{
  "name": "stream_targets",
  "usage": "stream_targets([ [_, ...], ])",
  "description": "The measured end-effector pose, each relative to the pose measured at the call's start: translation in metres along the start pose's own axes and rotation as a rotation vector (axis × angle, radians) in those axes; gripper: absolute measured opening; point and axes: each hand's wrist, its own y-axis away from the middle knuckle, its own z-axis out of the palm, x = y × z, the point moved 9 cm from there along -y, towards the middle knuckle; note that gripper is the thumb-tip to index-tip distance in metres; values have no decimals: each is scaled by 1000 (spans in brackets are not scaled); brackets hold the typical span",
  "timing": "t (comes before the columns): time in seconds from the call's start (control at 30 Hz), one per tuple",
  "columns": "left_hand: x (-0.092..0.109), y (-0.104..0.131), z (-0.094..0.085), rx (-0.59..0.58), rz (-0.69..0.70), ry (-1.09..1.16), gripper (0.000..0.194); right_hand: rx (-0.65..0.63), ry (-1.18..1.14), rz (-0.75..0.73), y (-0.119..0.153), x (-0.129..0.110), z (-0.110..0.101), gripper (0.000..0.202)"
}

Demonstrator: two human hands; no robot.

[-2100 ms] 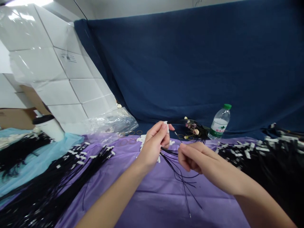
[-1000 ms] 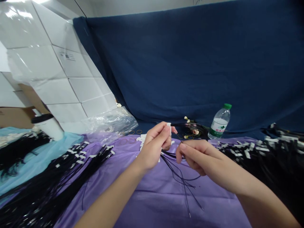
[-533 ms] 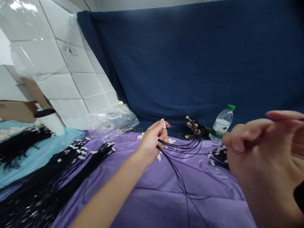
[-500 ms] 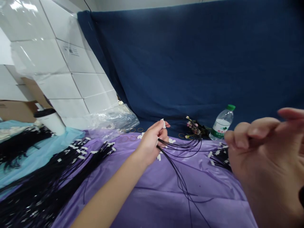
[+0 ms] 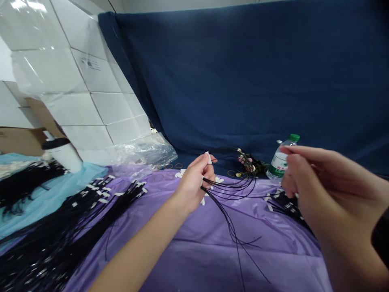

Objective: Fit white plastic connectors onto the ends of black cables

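Note:
My left hand (image 5: 196,178) is closed round a bunch of thin black cords (image 5: 231,184), whose loose ends loop to the right and hang down over the purple sheet. A small white tag (image 5: 208,157) sticks up between its thumb and forefinger. On the right, my right hand (image 5: 322,178) is raised, thumb and forefinger pinched together in front of a water bottle (image 5: 277,164). At those fingertips a small white tag (image 5: 279,142) shows; whether a cord hangs from it is hidden. Below this hand lies a pile of white-tagged black cords (image 5: 285,205).
Purple sheeting (image 5: 194,251) covers the table. More tagged black cords (image 5: 75,227) lie at left, near a white lidded cup (image 5: 67,156) on blue plastic. Small flowers (image 5: 246,162) lie before a dark blue cloth (image 5: 243,81). White boxes (image 5: 82,105) are stacked behind clear film.
My right hand has turned and moved left, its fingers closing to a pinch with a white tag now at the tips. My left hand stays almost still with its cords.

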Motion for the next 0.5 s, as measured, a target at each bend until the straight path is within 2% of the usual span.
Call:
stream_targets([
  [0.1,3,3,4,-22,76,-68,22,-140,279,-268,6,-15,18,13],
  [0.17,3,5,8,-55,110,-106,23,-231,369,-386,13,-17,31,9],
  [0.23,4,8,12,-87,136,-137,25,-326,407,-435,19,-15,44,8],
  [0.3,6,11,16,-109,153,-158,25,-367,434,-452,24,-13,51,9],
  [0.5,9,15,21,-150,158,-187,23,-365,473,-489,28,-12,55,9],
])
